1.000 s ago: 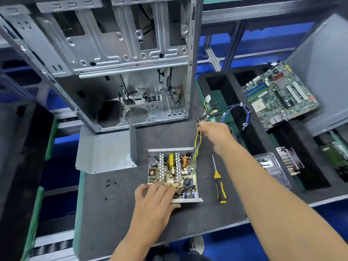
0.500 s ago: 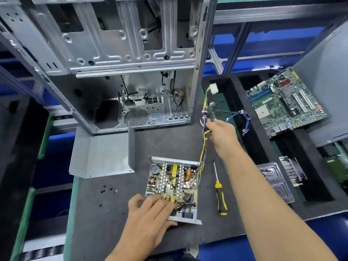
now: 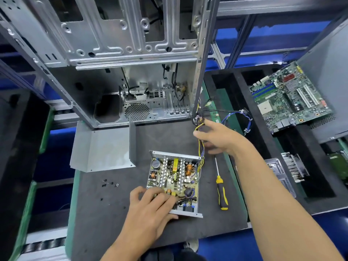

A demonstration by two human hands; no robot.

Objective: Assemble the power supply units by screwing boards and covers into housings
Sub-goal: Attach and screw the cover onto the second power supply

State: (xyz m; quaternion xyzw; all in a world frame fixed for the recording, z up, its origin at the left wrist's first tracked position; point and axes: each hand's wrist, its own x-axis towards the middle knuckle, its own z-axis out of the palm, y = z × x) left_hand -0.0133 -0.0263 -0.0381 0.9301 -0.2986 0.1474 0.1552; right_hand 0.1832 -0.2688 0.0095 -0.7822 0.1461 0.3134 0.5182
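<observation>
The open power supply housing lies on the dark mat with its green board exposed. My left hand rests flat on the board's near left corner, fingers fairly straight. A yellow, black and blue cable bundle rises from the housing's far right corner. My right hand pinches that bundle between thumb and fingers just beyond the housing, and the loose ends trail to the right. The grey bent metal cover lies to the left of the housing. A yellow-and-black screwdriver lies to its right.
A few small black screws are scattered on the mat left of the housing. An open computer case stands behind. A motherboard, a heatsink and a clear plastic tray sit in the black foam tray at right.
My right hand raised the cable bundle, then lowered it slightly and loosened its fingers; the white connector has dropped out of sight. My left hand stayed on the board.
</observation>
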